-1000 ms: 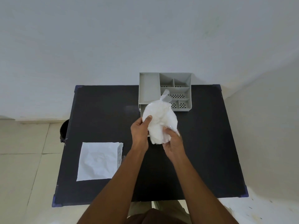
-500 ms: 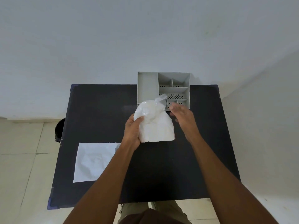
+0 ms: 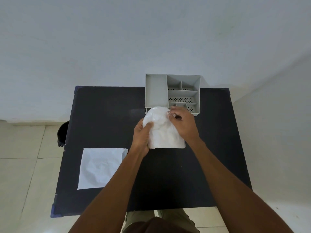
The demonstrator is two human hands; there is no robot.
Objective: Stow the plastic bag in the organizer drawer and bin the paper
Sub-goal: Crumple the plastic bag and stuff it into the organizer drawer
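A crumpled white plastic bag (image 3: 161, 130) is bunched just in front of the grey organizer (image 3: 155, 91) at the table's far edge. My left hand (image 3: 141, 135) grips the bag's left side. My right hand (image 3: 184, 123) lies over the bag's upper right part, fingers pinching the plastic near its top. A thin grey edge (image 3: 184, 145) shows under the bag's right corner, seemingly the pulled-out drawer; the bag and my hands hide the rest. A creased white sheet of paper (image 3: 99, 167) lies flat at the table's left front.
The black table (image 3: 218, 148) stands against a white wall. A dark round bin (image 3: 63, 133) sits on the tiled floor past the table's left edge. The organizer's top holds several open compartments, some with perforated bottoms.
My right hand has come back onto the bag's top right after being off it beside the organizer. The bag's loose tip is now pressed down. My left hand keeps its grip.
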